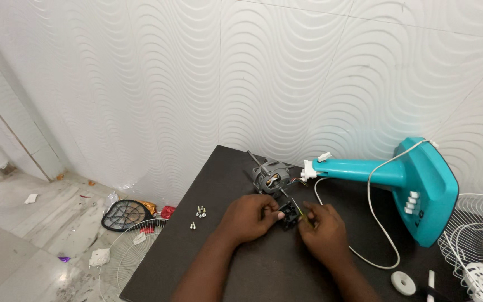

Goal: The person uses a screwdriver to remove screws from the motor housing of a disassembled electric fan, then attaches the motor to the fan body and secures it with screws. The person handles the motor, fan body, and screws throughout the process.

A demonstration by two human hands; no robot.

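On a dark table (225, 168) lies a grey fan motor (269, 176) with its shaft pointing up and left, joined to a teal fan stand (398, 179) lying on its side. My left hand (247, 217) grips a small black part (289, 213) just below the motor. My right hand (322, 232) holds a thin tool with a yellow-green tip (303, 212) against that black part. Thin wires run from the motor toward the black part.
Several small screws (198, 215) lie left of my left hand. A white cord (375, 223) loops across the table. White fan guard (476, 246) and a white cap (403, 282) sit at right. On the floor lie another wire guard (129, 251) and a racket-shaped swatter (125, 214).
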